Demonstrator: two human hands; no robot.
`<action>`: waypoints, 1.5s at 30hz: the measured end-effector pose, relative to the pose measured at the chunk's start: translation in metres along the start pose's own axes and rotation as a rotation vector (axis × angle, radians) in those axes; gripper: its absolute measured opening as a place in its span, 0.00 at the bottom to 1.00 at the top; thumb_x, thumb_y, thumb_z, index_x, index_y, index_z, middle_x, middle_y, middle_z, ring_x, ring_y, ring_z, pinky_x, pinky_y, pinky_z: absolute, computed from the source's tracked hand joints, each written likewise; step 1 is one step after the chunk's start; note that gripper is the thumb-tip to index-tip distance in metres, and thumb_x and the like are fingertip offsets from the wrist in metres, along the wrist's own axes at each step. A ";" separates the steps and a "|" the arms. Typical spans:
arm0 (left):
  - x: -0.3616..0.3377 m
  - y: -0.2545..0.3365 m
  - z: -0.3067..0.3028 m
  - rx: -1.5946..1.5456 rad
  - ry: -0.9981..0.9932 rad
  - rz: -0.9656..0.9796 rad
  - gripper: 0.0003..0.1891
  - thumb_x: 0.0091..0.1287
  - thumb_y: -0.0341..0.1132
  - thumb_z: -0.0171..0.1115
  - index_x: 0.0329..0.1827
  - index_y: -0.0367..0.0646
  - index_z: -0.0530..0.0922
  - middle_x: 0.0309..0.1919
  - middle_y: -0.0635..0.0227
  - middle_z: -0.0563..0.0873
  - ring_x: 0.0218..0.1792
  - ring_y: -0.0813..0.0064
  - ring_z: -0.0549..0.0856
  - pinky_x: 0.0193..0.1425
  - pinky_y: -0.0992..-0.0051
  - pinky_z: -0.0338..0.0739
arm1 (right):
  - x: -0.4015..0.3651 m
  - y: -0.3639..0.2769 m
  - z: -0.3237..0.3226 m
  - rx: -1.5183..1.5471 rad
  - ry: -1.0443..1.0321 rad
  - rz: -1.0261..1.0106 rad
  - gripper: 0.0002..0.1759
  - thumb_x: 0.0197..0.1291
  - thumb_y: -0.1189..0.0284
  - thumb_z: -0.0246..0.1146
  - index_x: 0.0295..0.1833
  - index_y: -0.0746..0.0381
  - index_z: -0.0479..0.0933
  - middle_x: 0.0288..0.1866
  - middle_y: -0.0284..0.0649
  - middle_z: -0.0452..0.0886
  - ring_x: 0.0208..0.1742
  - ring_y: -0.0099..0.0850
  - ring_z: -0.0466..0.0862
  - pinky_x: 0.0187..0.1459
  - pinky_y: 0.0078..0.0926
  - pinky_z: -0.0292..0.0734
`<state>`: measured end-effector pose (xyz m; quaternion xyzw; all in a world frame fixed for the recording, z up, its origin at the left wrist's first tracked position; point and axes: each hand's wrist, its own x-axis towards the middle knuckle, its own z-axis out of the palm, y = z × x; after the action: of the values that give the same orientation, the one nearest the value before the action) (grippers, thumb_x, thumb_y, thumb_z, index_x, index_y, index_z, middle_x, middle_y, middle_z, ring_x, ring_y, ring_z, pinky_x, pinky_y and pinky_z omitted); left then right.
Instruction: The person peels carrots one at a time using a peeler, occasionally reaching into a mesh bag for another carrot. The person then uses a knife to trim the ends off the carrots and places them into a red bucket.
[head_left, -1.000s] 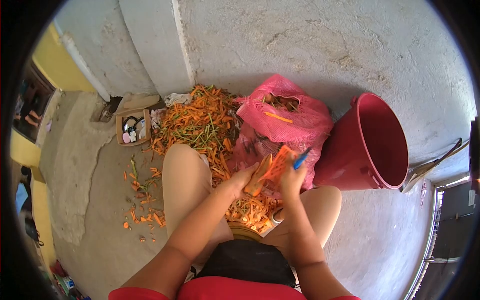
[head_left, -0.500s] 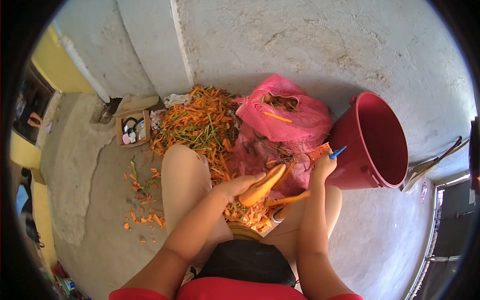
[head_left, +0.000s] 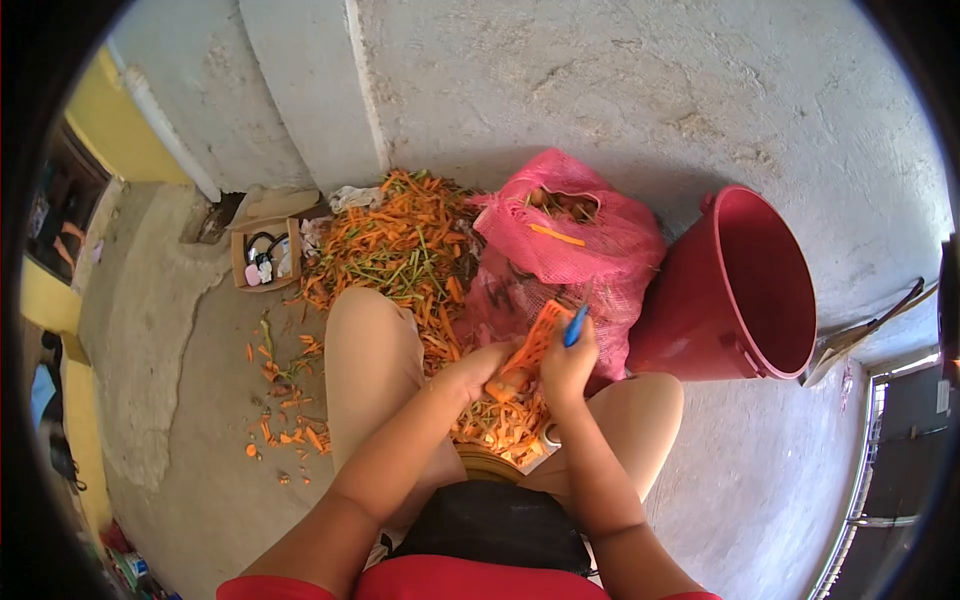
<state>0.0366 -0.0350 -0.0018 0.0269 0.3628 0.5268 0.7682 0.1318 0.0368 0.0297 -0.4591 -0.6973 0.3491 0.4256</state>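
Observation:
My left hand (head_left: 476, 376) is closed around a peeled carrot (head_left: 512, 384) held low between my knees. Most of the carrot is hidden behind fingers and the tool over it. My right hand (head_left: 570, 368) grips an orange peeler (head_left: 541, 332) with a perforated body, which lies against or just over the carrot. Tucked in the same hand is a small knife with a blue handle (head_left: 575, 326), its thin blade pointing up and away. Beneath both hands lies a heap of fresh carrot peelings (head_left: 500, 428).
A large pile of peelings and green stalks (head_left: 400, 240) lies by the wall. Beside it sits a pink mesh sack (head_left: 560, 240) holding brownish produce. A tilted red bucket (head_left: 690, 300) stands right, a small cardboard box (head_left: 266, 284) left. Carrot scraps (head_left: 290, 437) litter the floor.
My right hand has swung left and inward with the peeler and knife, from beside the bucket to the carrot. The long strip hanging near the carrot no longer shows.

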 end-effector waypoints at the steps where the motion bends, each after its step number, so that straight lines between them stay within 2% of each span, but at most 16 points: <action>1: 0.000 0.000 -0.006 0.078 -0.045 -0.034 0.17 0.66 0.45 0.41 0.42 0.41 0.72 0.30 0.66 0.79 0.26 0.75 0.79 0.27 0.76 0.75 | 0.011 0.012 -0.001 0.006 0.091 -0.054 0.09 0.55 0.71 0.56 0.31 0.66 0.68 0.15 0.42 0.66 0.17 0.29 0.66 0.20 0.31 0.62; 2: 0.000 0.000 -0.009 0.154 -0.090 -0.068 0.17 0.66 0.45 0.41 0.42 0.41 0.72 0.29 0.66 0.79 0.25 0.76 0.78 0.27 0.77 0.75 | 0.026 0.029 -0.004 0.059 0.140 0.056 0.08 0.55 0.71 0.55 0.31 0.67 0.68 0.15 0.40 0.67 0.18 0.29 0.65 0.21 0.32 0.62; 3: -0.008 0.001 0.009 0.209 0.070 -0.042 0.19 0.66 0.48 0.41 0.41 0.41 0.72 0.26 0.68 0.77 0.23 0.77 0.76 0.25 0.77 0.73 | 0.047 0.047 -0.013 0.026 0.239 0.077 0.09 0.54 0.72 0.55 0.30 0.68 0.67 0.16 0.40 0.67 0.19 0.28 0.64 0.22 0.31 0.62; 5: -0.019 0.005 0.014 0.245 -0.024 -0.098 0.21 0.66 0.50 0.40 0.40 0.41 0.72 0.25 0.69 0.76 0.22 0.77 0.76 0.24 0.78 0.72 | 0.078 0.085 -0.029 -0.125 0.434 0.102 0.11 0.55 0.70 0.54 0.28 0.68 0.67 0.17 0.41 0.67 0.18 0.29 0.64 0.23 0.30 0.62; 6: -0.022 0.007 0.013 0.267 -0.075 -0.128 0.22 0.66 0.51 0.39 0.40 0.41 0.73 0.24 0.69 0.76 0.22 0.78 0.76 0.24 0.78 0.72 | 0.090 0.113 -0.035 0.061 0.451 0.220 0.12 0.55 0.70 0.53 0.26 0.69 0.67 0.17 0.40 0.68 0.18 0.27 0.65 0.22 0.29 0.62; 8: -0.012 0.004 0.004 0.223 -0.051 -0.058 0.23 0.66 0.51 0.37 0.42 0.40 0.72 0.26 0.68 0.76 0.25 0.78 0.76 0.24 0.77 0.72 | 0.094 0.100 -0.048 0.229 0.458 0.368 0.12 0.56 0.70 0.54 0.26 0.68 0.69 0.18 0.35 0.70 0.18 0.22 0.64 0.21 0.25 0.62; 10: -0.009 0.004 -0.001 0.214 0.021 0.005 0.24 0.67 0.51 0.35 0.44 0.39 0.71 0.27 0.68 0.76 0.26 0.77 0.76 0.24 0.77 0.72 | 0.088 0.084 -0.041 0.458 0.399 0.327 0.11 0.55 0.70 0.56 0.27 0.67 0.70 0.20 0.32 0.70 0.19 0.19 0.65 0.21 0.22 0.62; 11: -0.011 0.007 -0.004 0.105 -0.050 -0.035 0.20 0.65 0.45 0.43 0.51 0.40 0.67 0.32 0.66 0.75 0.30 0.76 0.77 0.25 0.74 0.73 | 0.081 0.075 -0.034 0.571 0.366 0.308 0.10 0.54 0.70 0.57 0.28 0.67 0.71 0.20 0.31 0.71 0.19 0.18 0.65 0.21 0.20 0.63; 14: -0.019 0.006 0.007 0.157 -0.151 0.058 0.22 0.60 0.36 0.54 0.57 0.42 0.61 0.37 0.65 0.73 0.33 0.74 0.76 0.27 0.74 0.74 | 0.061 0.057 -0.019 0.325 0.206 0.281 0.09 0.53 0.70 0.59 0.31 0.66 0.72 0.22 0.30 0.72 0.21 0.16 0.68 0.23 0.17 0.65; 15: -0.017 0.006 0.008 0.138 -0.123 0.014 0.30 0.52 0.26 0.60 0.59 0.43 0.59 0.40 0.65 0.71 0.35 0.72 0.75 0.26 0.75 0.74 | 0.055 0.050 -0.015 0.371 0.173 0.316 0.09 0.53 0.71 0.60 0.31 0.66 0.72 0.22 0.30 0.72 0.21 0.16 0.68 0.23 0.16 0.65; 20: -0.009 -0.003 0.002 0.121 -0.152 0.107 0.31 0.48 0.21 0.60 0.58 0.43 0.60 0.37 0.66 0.72 0.32 0.75 0.75 0.22 0.78 0.71 | 0.032 0.015 -0.006 0.570 0.010 0.465 0.08 0.53 0.71 0.59 0.31 0.65 0.71 0.21 0.28 0.70 0.20 0.15 0.66 0.21 0.16 0.63; 28: -0.018 -0.001 0.009 -0.013 -0.199 0.087 0.28 0.45 0.20 0.58 0.52 0.42 0.63 0.28 0.65 0.73 0.23 0.77 0.74 0.16 0.83 0.67 | 0.018 0.014 0.001 0.225 0.119 0.070 0.09 0.55 0.72 0.57 0.29 0.66 0.66 0.18 0.32 0.64 0.20 0.21 0.62 0.23 0.22 0.60; 34: -0.030 0.006 0.018 0.126 -0.284 0.030 0.30 0.43 0.24 0.58 0.54 0.41 0.62 0.25 0.66 0.72 0.17 0.81 0.71 0.13 0.86 0.65 | 0.081 0.094 -0.018 -0.099 0.435 0.128 0.11 0.54 0.72 0.56 0.27 0.67 0.65 0.16 0.33 0.61 0.19 0.24 0.61 0.20 0.25 0.58; 36: -0.032 0.007 0.018 0.122 -0.339 0.038 0.32 0.42 0.24 0.57 0.56 0.42 0.61 0.25 0.66 0.72 0.16 0.82 0.70 0.13 0.86 0.66 | 0.093 0.101 -0.030 0.415 0.408 0.418 0.11 0.56 0.72 0.54 0.25 0.66 0.64 0.16 0.30 0.61 0.18 0.20 0.61 0.19 0.23 0.57; 42: -0.018 0.002 0.006 0.047 -0.225 0.069 0.35 0.47 0.26 0.60 0.61 0.46 0.56 0.28 0.65 0.73 0.25 0.79 0.74 0.17 0.85 0.70 | 0.067 0.052 -0.021 0.353 0.273 0.167 0.10 0.57 0.73 0.53 0.25 0.64 0.64 0.17 0.27 0.60 0.19 0.17 0.59 0.20 0.19 0.57; 45: -0.017 0.000 0.009 0.050 -0.146 0.103 0.34 0.49 0.24 0.60 0.61 0.44 0.57 0.31 0.65 0.75 0.28 0.78 0.75 0.20 0.84 0.72 | 0.037 0.020 -0.010 0.365 0.137 0.222 0.10 0.57 0.73 0.53 0.26 0.64 0.63 0.17 0.28 0.60 0.19 0.18 0.59 0.21 0.19 0.57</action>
<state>0.0389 -0.0459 0.0134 0.1028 0.3170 0.5530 0.7636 0.1396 0.0794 0.0263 -0.4711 -0.5370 0.4824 0.5070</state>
